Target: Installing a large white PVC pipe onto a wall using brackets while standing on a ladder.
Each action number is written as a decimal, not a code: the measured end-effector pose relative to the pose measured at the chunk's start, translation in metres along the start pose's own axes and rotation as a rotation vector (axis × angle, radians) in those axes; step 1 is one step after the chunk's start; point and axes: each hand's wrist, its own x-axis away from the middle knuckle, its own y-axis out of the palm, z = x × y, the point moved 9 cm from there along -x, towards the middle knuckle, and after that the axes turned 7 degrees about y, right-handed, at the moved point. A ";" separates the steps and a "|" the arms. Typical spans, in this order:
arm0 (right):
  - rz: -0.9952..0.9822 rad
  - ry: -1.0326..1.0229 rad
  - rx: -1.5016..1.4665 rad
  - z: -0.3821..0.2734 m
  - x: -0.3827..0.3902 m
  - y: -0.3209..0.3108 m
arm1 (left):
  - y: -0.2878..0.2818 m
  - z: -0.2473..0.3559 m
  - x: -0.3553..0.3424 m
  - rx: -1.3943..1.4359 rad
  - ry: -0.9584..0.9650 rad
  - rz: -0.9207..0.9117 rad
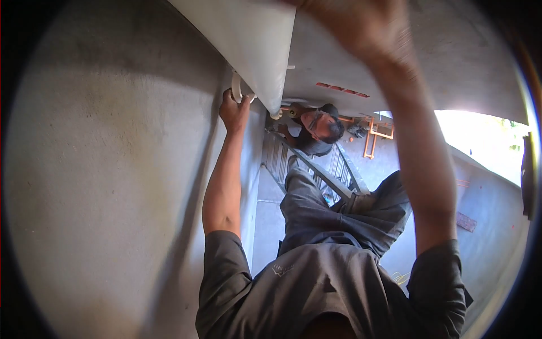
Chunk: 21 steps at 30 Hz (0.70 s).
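Observation:
A thick white pipe (254, 34) runs down along the wall corner from the upper edge. Fingers and thumb of my left hand (233, 112) are closed on a white curved pipe clip (236, 85) between the wall and the pipe. Whether the clip touches the pipe, I cannot tell. My right arm is raised across the upper right. The right hand (367, 25) is near the top of the pipe, smeared by motion, and its fingers are cut off or blurred, so what it may hold is hidden.
Beneath me is a metal ladder (324, 175), with my legs over it. Another person (316, 130) stands below, by the pipe's lower end, one hand near the ladder. An orange frame (370, 138) lies past them. Grey walls (113, 169) close in the left; bright daylight enters at right.

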 end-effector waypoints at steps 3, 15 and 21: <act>-0.078 0.321 0.031 0.005 0.033 0.023 | 0.018 0.005 0.004 0.136 -0.070 -0.004; -0.189 0.649 0.171 0.045 0.048 0.060 | 0.003 0.020 0.002 0.043 -0.019 -0.022; -0.207 0.629 0.071 0.043 0.043 0.060 | 0.002 0.014 0.000 0.105 -0.018 0.024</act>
